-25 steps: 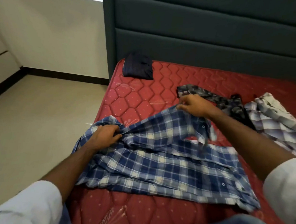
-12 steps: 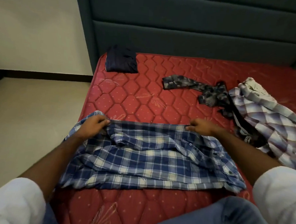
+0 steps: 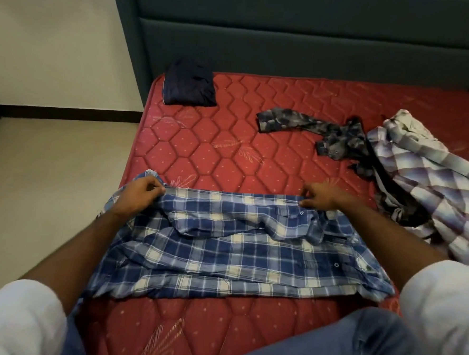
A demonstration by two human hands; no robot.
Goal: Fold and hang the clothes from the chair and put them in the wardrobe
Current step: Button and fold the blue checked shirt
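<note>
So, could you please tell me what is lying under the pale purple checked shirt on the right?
A dark patterned garment runs out from beneath the pale purple checked shirt onto the red mattress. How far it reaches underneath is covered.

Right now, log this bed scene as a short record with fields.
surface: red quilted mattress
being folded: blue plaid shirt, spread flat near the front edge
left hand: pinches the shirt's far edge at its left end
right hand: pinches the same edge at its right end
already folded: dark navy garment, far left corner
waiting: grey patterned shirt and pale plaid shirt, heaped at right
</note>
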